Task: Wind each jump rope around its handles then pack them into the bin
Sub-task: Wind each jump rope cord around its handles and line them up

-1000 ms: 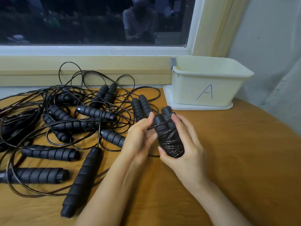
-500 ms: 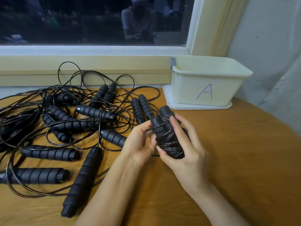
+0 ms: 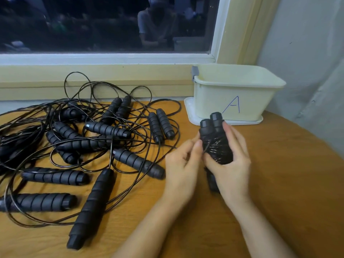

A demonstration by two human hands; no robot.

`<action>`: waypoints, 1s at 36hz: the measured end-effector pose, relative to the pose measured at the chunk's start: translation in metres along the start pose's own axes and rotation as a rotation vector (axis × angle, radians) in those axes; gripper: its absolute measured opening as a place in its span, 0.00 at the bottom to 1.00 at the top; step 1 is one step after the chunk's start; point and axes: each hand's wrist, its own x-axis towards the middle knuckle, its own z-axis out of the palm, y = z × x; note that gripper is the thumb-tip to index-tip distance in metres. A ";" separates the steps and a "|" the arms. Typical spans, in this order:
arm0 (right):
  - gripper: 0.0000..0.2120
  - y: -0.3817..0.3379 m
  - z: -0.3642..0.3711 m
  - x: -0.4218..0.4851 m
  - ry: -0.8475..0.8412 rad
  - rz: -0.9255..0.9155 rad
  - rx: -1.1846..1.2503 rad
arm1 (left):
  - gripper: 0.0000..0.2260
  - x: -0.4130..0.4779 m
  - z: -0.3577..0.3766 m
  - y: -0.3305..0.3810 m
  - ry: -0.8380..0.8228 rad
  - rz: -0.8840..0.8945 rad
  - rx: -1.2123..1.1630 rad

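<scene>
My right hand [image 3: 230, 164] grips a wound jump rope [image 3: 216, 140]: two black ribbed handles side by side with thin black cord wrapped round them, held upright above the table. My left hand [image 3: 183, 166] is beside it on the left, its thumb and fingertips pinching the cord at the bundle's left side. A cream bin [image 3: 234, 94] marked "A" stands just behind the bundle on a white lid. To the left lies a tangled pile of loose jump ropes [image 3: 89, 144] with several black handles.
The wooden table [image 3: 279, 183] has a curved edge at the right near a grey wall. A window sill [image 3: 93, 79] runs behind the pile. One long handle [image 3: 91, 207] lies near the front, left of my forearms.
The bundle and both hands have moved right and toward the bin. My left hand's fingers shifted lower on the bundle's side.
</scene>
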 end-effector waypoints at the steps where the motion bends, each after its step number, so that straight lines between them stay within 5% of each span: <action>1: 0.36 0.001 0.000 0.000 -0.019 -0.033 -0.034 | 0.18 0.004 -0.004 0.001 0.015 -0.048 -0.043; 10: 0.36 -0.004 0.003 -0.003 -0.225 -0.178 -0.261 | 0.08 0.022 -0.032 0.002 0.165 -0.314 -0.260; 19: 0.33 -0.007 0.004 -0.005 -0.201 -0.175 -0.313 | 0.13 0.026 -0.036 0.012 -0.087 -0.425 -0.412; 24: 0.33 -0.009 0.006 -0.008 -0.245 -0.212 -0.313 | 0.19 0.026 -0.038 0.017 -0.082 -0.598 -0.693; 31: 0.35 -0.010 0.007 -0.011 -0.273 -0.238 -0.322 | 0.16 0.028 -0.047 0.008 -0.054 -0.423 -0.425; 36: 0.47 -0.017 0.007 -0.010 -0.330 -0.128 -0.233 | 0.17 0.030 -0.053 0.009 -0.115 -0.296 -0.384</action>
